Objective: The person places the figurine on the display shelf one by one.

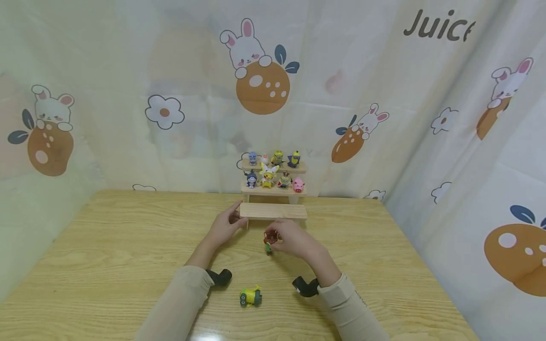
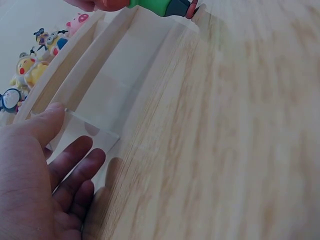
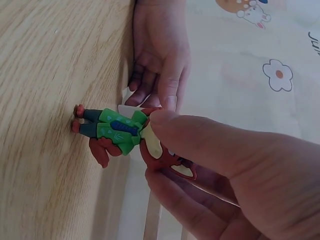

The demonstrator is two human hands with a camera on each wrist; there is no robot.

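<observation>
A small fox figurine (image 3: 120,127) with a reddish head, green shirt and dark blue tie is upright in front of the stand. My right hand (image 1: 294,239) pinches its head between thumb and fingers. Its feet are close to the tabletop; contact is unclear. My left hand (image 1: 223,225) is at the left end of the bottom shelf (image 1: 273,211) of a three-tier wooden stand. In the left wrist view, that hand's thumb touches the shelf end and its loosely bent fingers lie beside the side support (image 2: 90,131).
Several small figurines stand on the upper two tiers, including a pink pig (image 1: 298,184) and a yellow figure with big ears (image 1: 267,176). A yellow minion figurine (image 1: 250,297) lies on the wooden table (image 1: 128,255) between the forearms. A printed curtain (image 1: 192,61) hangs behind.
</observation>
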